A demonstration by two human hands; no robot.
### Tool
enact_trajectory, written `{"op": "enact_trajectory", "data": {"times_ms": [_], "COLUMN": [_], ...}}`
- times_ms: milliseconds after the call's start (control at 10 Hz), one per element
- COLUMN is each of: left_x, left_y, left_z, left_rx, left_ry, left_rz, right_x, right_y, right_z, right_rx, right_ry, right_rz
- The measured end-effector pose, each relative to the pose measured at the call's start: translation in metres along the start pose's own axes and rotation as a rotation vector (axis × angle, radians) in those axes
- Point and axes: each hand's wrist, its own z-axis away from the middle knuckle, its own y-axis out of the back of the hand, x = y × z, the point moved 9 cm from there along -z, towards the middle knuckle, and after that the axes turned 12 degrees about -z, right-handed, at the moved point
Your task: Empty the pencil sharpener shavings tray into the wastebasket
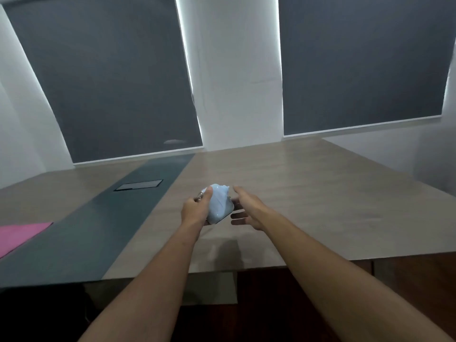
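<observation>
A pale blue pencil sharpener (220, 204) is held a little above the wooden table (308, 198), near its middle. My left hand (196, 209) grips its left side, thumb on top near a small metal crank. My right hand (248, 209) hovers just to the right of the sharpener with fingers spread, its fingertips close to the sharpener's right face; whether they touch is unclear. The shavings tray cannot be told apart from the body. No wastebasket is in view.
A dark green strip (103, 230) runs down the table's left part, with a flat grey cable hatch (138, 185) in it. A pink sheet (18, 234) lies at the far left. The table's near edge (271, 266) is below my forearms. Grey blinds cover the wall behind.
</observation>
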Motion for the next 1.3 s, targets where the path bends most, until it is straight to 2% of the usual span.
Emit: {"op": "enact_trajectory", "data": {"times_ms": [400,600,1000,1100,1300], "left_x": [-0.056,-0.083,-0.105,-0.095,-0.021], "left_y": [0.118,0.163,0.153,0.151,0.119], "left_z": [0.002,0.007,-0.004,-0.002,0.012], "left_rx": [0.266,0.43,0.432,0.435,0.512], "left_ry": [0.0,0.015,0.015,-0.004,-0.302], "left_rz": [-0.074,-0.207,-0.265,-0.392,-0.7], "right_x": [0.04,0.056,0.048,0.037,-0.005], "right_y": [-0.103,-0.122,-0.092,-0.078,-0.04], "right_z": [0.01,0.001,-0.019,-0.017,-0.001], "right_rx": [-0.157,-0.147,0.026,0.056,0.151], "right_ry": [-0.108,-0.085,0.059,0.111,0.347], "right_rz": [0.141,0.174,0.206,0.256,0.601]}}
